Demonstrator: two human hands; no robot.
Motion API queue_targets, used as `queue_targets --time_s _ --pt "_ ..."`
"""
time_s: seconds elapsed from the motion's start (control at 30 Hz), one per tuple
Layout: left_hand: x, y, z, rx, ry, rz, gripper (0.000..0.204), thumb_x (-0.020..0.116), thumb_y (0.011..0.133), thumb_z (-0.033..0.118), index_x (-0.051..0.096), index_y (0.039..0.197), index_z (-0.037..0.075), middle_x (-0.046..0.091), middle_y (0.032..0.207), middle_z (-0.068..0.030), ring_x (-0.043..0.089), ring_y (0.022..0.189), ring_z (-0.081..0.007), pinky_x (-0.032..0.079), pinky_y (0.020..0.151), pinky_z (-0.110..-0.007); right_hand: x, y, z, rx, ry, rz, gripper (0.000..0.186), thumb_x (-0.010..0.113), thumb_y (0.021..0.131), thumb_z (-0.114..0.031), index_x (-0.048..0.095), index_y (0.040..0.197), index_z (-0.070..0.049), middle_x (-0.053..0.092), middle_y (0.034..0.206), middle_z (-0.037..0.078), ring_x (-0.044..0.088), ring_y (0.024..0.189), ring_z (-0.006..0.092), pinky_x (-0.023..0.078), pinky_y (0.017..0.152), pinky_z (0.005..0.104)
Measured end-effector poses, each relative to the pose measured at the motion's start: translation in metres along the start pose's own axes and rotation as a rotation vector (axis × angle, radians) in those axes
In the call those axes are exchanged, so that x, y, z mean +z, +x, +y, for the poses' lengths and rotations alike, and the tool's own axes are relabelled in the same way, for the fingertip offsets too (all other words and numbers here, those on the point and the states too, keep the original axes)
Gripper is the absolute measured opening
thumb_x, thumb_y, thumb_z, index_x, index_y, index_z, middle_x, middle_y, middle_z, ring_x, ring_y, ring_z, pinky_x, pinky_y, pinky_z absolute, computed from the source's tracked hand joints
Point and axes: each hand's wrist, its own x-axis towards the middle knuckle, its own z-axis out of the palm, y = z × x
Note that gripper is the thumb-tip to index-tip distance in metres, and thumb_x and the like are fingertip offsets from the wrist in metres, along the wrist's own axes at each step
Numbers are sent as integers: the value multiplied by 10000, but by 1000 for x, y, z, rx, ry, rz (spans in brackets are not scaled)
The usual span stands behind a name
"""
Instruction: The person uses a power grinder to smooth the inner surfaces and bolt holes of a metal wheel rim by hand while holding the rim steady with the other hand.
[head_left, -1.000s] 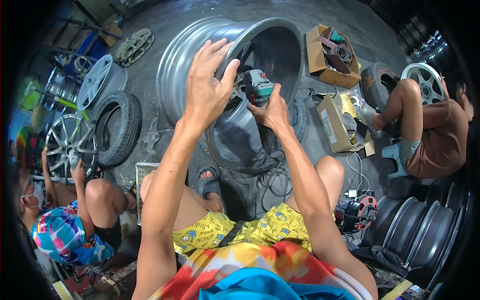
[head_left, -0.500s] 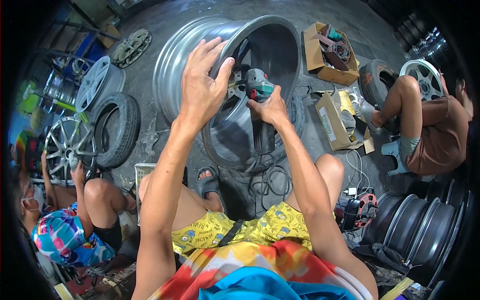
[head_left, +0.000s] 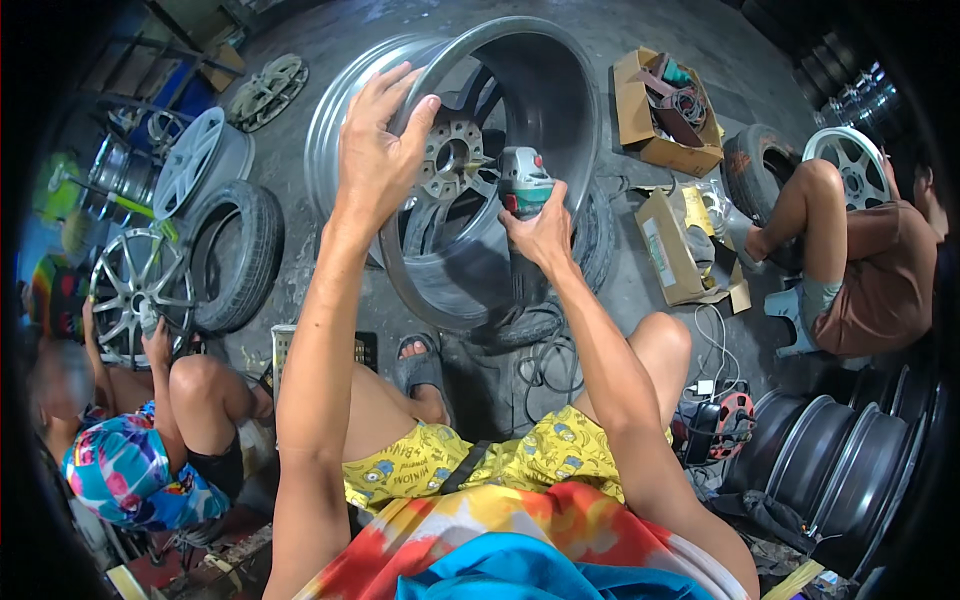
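Note:
A large silver wheel rim (head_left: 345,125) stands tilted in front of me, its wide opening turned toward me and its spokes and hub (head_left: 455,150) showing inside. My left hand (head_left: 380,150) holds its left lip, fingers along the outside and thumb over the inner side. My right hand (head_left: 542,222) is closed around a grey and teal angle grinder (head_left: 525,170), whose head is inside the opening, right of the hub. The grinder's dark body runs down below the hand. Whether its tip touches the metal, I cannot tell. A tyre (head_left: 597,240) lies beneath the rim.
At left, a person (head_left: 150,460) holds a spoked wheel (head_left: 140,290) beside a tyre (head_left: 240,260). Another person (head_left: 870,270) sits right with a white wheel (head_left: 845,165). Boxes (head_left: 655,150), a cable reel (head_left: 735,415), cords (head_left: 545,370) and stacked rims (head_left: 820,450) lie rightward.
The rim has turned, so its opening faces me more and the hub shows. My left hand has moved left and slightly down with the lip. The grinder has shifted slightly right.

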Motion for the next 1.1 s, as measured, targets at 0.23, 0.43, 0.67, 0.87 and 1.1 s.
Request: queue_targets --time_s 0.23,0.43,0.67,0.87,1.1 --pt "-2 5 -10 -47 -76 22 373 714 949 233 714 1262 30 658 1354 -170 583 1295 -352 443 1096 -426 4 10 3 -41 -6 49 804 855 710 -317 367 1254 17 681 1075 313 684 1021 488 535 903 510" --pt "-3 5 -16 -41 -86 34 384 718 946 233 709 1265 20 662 1344 -183 593 1288 -349 444 1095 -424 17 8 34 193 109 36 817 883 681 -313 437 1263 47 694 1064 275 706 969 429 544 895 470" --pt "-8 4 -13 -40 -27 -9 414 700 983 242 676 1315 -6 661 1375 -160 598 1303 -275 418 1121 -372 28 24 65 478 572 -93 775 869 668 -311 524 1248 71 678 1078 162 684 940 263 547 882 391" --pt "-5 6 -13 -38 -71 22 384 720 949 216 704 1271 7 663 1342 -190 597 1297 -341 442 1101 -419 23 24 79 598 708 -193 523 844 702 -294 644 1109 -33 678 990 90 666 864 202 543 794 361" --pt "-6 5 -11 -65 -86 15 386 721 951 219 704 1274 8 656 1351 -193 589 1305 -343 443 1101 -421 19 13 71 696 776 -309 408 806 753 -275 661 1070 -62 663 922 56 657 796 190 543 730 360"
